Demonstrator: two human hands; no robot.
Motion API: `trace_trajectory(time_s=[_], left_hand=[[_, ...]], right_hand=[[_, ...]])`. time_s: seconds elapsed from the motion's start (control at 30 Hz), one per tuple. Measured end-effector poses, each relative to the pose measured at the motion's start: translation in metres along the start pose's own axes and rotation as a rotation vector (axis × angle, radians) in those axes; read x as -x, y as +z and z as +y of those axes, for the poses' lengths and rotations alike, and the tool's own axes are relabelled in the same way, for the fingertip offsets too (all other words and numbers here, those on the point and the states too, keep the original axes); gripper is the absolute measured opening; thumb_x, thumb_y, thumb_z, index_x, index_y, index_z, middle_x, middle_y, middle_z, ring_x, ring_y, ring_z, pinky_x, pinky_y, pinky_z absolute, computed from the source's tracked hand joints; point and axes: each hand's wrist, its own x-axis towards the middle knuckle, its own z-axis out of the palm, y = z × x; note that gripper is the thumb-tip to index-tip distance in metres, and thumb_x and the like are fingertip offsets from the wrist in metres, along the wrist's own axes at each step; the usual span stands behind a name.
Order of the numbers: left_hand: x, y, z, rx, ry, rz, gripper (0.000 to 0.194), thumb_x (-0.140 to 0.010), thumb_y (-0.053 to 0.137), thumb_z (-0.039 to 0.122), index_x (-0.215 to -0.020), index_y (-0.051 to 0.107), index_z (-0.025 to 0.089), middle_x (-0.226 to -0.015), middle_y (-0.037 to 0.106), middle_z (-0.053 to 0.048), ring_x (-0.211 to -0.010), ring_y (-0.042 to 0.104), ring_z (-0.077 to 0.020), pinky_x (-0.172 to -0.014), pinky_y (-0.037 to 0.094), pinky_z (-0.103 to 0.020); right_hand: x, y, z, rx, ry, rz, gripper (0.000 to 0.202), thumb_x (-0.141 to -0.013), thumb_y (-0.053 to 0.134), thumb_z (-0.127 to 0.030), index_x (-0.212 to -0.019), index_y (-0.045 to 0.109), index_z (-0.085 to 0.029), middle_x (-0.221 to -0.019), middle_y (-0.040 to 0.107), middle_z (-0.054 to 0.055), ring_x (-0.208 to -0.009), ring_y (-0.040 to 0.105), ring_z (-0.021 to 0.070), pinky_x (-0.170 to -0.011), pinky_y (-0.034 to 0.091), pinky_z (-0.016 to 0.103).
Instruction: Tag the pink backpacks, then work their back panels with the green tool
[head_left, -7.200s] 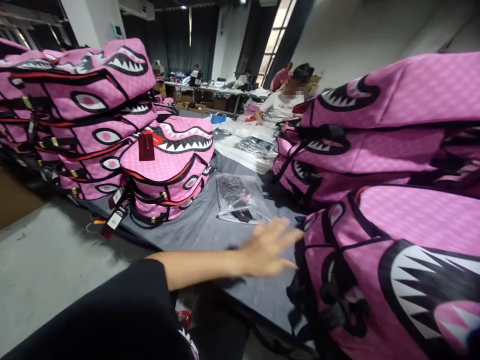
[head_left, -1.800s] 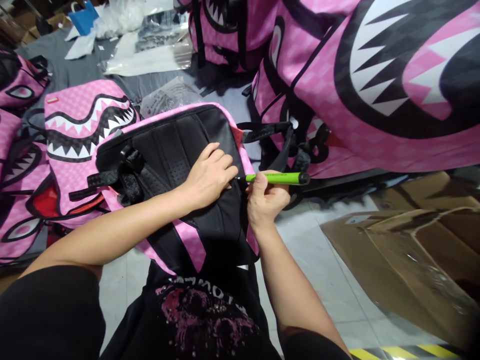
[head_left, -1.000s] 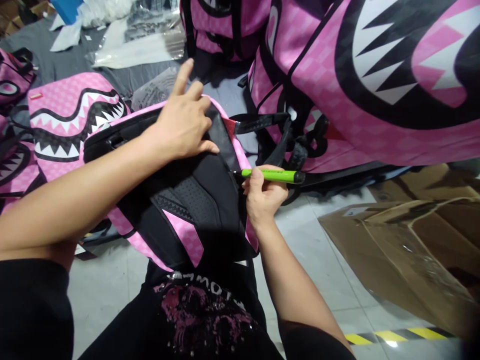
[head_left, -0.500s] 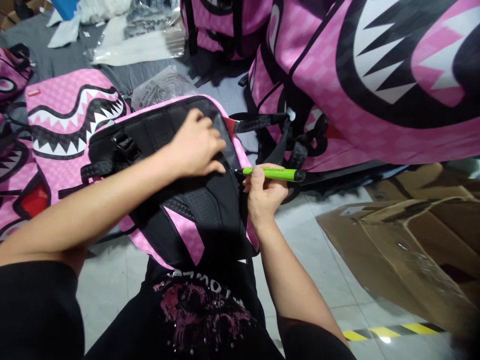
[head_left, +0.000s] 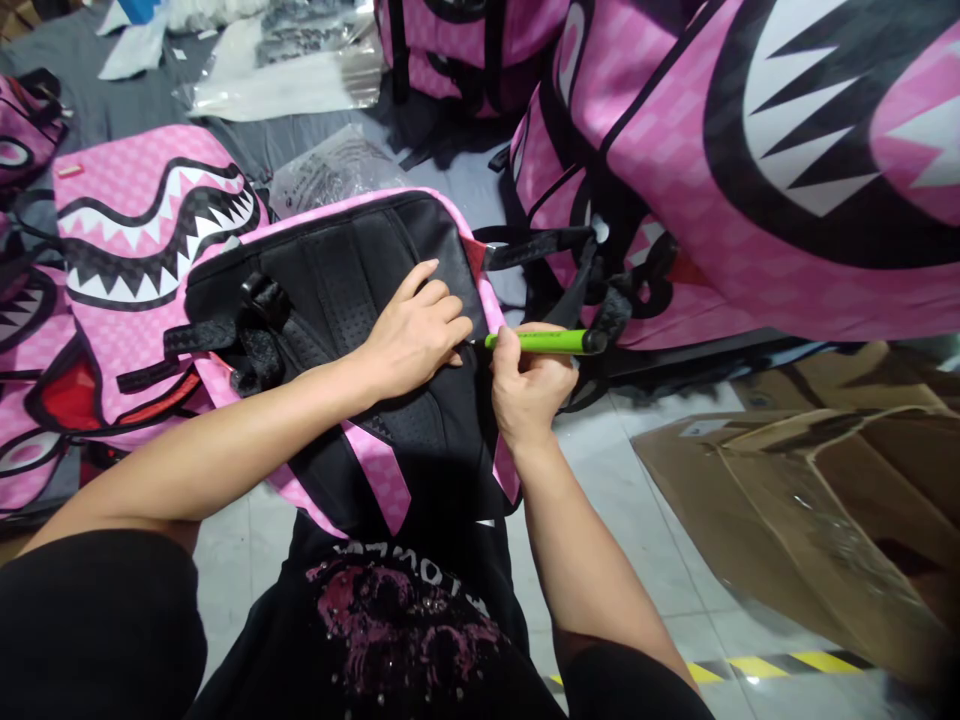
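Observation:
A pink backpack with a black padded back panel (head_left: 345,270) lies across my lap, back side up. My left hand (head_left: 420,330) rests on this panel, its fingers spread and lightly bent, with the index finger stretched out. My right hand (head_left: 534,385) is closed around a bright green marker (head_left: 544,342) at the bag's right edge. The marker lies level, its dark tip pointing left, close to my left fingertips. Whether the tip touches the panel I cannot tell. A black strap with a buckle (head_left: 264,298) lies left of my left hand.
A pink bag with a shark-mouth print (head_left: 150,215) lies to the left. Large pink bags (head_left: 675,160) stand at the right. Clear plastic packaging (head_left: 330,170) sits behind the backpack. Cardboard (head_left: 780,500) lies on the tiled floor, near yellow-black tape (head_left: 795,664).
My left hand has slid slightly right and down over the panel, its fingers nearer the marker tip. My right hand keeps the marker in nearly the same place. The view has shifted a little.

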Motion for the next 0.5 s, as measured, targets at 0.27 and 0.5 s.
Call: trace_trajectory(time_s=[0.27,0.5], left_hand=[[0.0,0.007,0.0,0.004,0.002,0.044,0.017,-0.089,0.058,0.036,-0.085,0.064,0.022,-0.082,0.057,-0.001,-0.094,0.053,-0.0198,-0.115,0.032,-0.049],[-0.001,0.012,-0.001,-0.065,0.032,0.137,0.025,-0.085,0.065,0.042,-0.081,0.064,0.018,-0.075,0.056,0.0,-0.087,0.055,-0.0185,-0.11,0.04,-0.049]], right_hand=[[-0.003,0.001,0.001,0.053,-0.039,-0.011,0.026,-0.092,0.054,-0.038,-0.079,0.062,-0.017,-0.074,0.067,0.005,-0.062,0.063,0.016,-0.06,0.05,0.028],[-0.007,0.001,-0.002,0.087,-0.029,-0.053,0.03,-0.093,0.052,-0.04,-0.08,0.064,-0.016,-0.076,0.069,0.006,-0.063,0.065,0.0168,-0.062,0.049,0.027]])
